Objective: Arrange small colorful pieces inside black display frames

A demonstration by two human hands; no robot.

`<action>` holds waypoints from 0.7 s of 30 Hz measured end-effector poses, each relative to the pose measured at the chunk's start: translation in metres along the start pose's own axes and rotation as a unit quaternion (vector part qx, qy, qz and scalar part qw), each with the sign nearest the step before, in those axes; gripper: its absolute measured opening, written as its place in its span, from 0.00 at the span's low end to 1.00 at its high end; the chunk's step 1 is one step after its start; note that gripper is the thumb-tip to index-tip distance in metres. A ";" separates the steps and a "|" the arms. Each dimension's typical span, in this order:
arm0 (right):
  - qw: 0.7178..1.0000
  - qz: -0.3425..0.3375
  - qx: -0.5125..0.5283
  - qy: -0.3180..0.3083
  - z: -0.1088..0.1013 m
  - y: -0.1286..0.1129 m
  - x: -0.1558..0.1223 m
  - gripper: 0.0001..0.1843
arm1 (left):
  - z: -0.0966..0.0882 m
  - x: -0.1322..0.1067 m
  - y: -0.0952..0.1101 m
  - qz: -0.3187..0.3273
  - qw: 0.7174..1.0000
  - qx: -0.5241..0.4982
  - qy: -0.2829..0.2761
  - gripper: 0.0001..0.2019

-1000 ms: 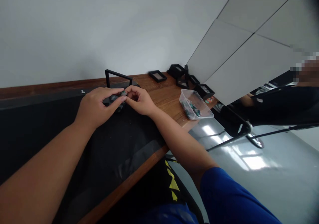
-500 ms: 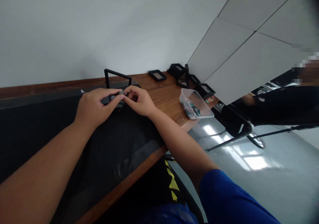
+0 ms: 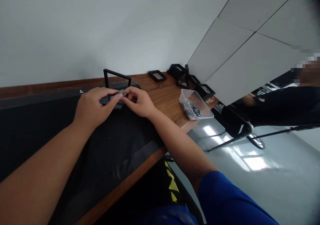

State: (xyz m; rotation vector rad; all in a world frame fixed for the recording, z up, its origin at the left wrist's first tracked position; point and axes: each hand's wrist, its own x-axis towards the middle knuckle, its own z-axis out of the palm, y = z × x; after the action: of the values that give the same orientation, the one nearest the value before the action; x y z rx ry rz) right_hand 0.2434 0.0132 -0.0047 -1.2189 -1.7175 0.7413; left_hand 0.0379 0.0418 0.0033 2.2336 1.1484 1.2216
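Between the fingertips of both hands is a small grey piece [image 3: 121,92], too small to tell its kind. My left hand [image 3: 96,105] pinches it from the left with thumb and fingers. From the right, my right hand [image 3: 138,100] closes its thumb and fingertips on the same piece. Just behind the hands a thin black frame [image 3: 117,73] stands upright on the black mat [image 3: 107,145]. Part of its lower side is hidden by my fingers. Beneath the hands lies a dark flat object [image 3: 118,105], mostly covered.
A clear plastic tub [image 3: 207,113] with small dark green pieces stands near the table's right edge. Several black box frames, including a flat one [image 3: 157,76], lie at the back by the wall. A person in dark clothes [image 3: 282,106] is at right, by a chair [image 3: 237,125].
The small grey piece seems slightly turned between my fingertips, showing more of its surface. Both hands stay almost in place; the whole view has shifted a little.
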 end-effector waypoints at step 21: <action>1.000 0.019 -0.021 0.010 -0.002 -0.002 0.001 0.16 | -0.009 0.003 0.002 -0.028 0.997 0.011 0.071 0.19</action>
State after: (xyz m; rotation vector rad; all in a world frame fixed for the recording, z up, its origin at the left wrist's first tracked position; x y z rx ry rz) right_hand 0.2439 0.0136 -0.0016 -1.2873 -1.7049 0.7171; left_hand 0.0324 0.0425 0.0110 2.1444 1.2722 1.3697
